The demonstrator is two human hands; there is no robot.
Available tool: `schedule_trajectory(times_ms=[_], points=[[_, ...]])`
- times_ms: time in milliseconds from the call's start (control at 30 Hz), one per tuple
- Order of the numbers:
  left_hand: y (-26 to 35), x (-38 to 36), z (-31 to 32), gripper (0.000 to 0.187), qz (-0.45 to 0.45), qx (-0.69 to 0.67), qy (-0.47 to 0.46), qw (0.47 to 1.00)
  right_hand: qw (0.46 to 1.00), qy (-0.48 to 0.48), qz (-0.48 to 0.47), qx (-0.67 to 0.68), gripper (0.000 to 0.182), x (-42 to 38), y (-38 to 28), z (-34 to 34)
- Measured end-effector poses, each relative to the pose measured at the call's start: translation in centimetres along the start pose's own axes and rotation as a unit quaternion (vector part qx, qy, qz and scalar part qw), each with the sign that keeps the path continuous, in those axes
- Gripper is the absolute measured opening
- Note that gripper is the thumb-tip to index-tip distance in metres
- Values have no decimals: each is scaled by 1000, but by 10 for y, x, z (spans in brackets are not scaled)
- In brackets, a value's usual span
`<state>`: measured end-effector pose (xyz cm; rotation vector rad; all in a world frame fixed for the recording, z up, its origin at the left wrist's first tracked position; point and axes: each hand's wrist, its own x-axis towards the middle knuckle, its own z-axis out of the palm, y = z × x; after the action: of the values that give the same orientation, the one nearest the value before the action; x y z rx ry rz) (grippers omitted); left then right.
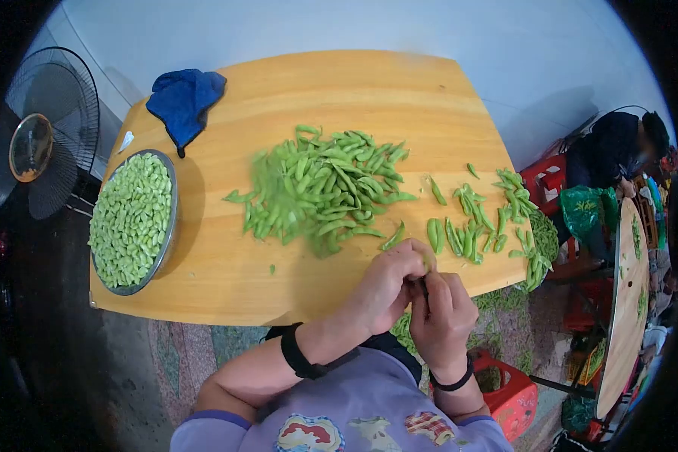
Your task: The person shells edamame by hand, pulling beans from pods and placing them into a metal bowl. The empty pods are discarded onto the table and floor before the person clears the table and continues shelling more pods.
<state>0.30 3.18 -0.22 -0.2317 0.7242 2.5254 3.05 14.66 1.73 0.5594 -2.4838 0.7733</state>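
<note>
My left hand (390, 280) and my right hand (443, 310) meet at the table's front edge, with fingers closed around a green soybean pod. Only a small green bit shows at the fingertips; the rest is hidden. Just beyond them lies a big heap of soybean pods (331, 181) on the wooden table (226, 279). Loose pods (467, 233) are scattered to the right of the heap, some hanging near the right edge. At the far left stands a metal bowl (175, 211) piled high with shelled green beans (132, 218).
A blue cloth (187, 104) lies at the back left. Beyond the left edge stands a fan (45, 135). Pods and husks (505, 316) litter the floor near a red stool (508, 399). To the right a person (610, 154) sits by another table (629, 301) and a green bag (586, 211).
</note>
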Motion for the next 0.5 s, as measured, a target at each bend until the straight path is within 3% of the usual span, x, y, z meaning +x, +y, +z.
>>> schedule_trajectory(times_ms=[267,367,433,500], points=[[-8,3,0,12,-24,14,2,1000,999,13,33,6,17,3,6,-4],[-13,0,2,12,18,21,28,999,999,3,50,-7,15,2,5,-8],[-13,-3,7,12,83,159,42,983,999,-4,33,-14,20,0,10,-8],[-17,-1,3,12,86,139,53,985,999,-6,36,-6,20,-1,10,-7]])
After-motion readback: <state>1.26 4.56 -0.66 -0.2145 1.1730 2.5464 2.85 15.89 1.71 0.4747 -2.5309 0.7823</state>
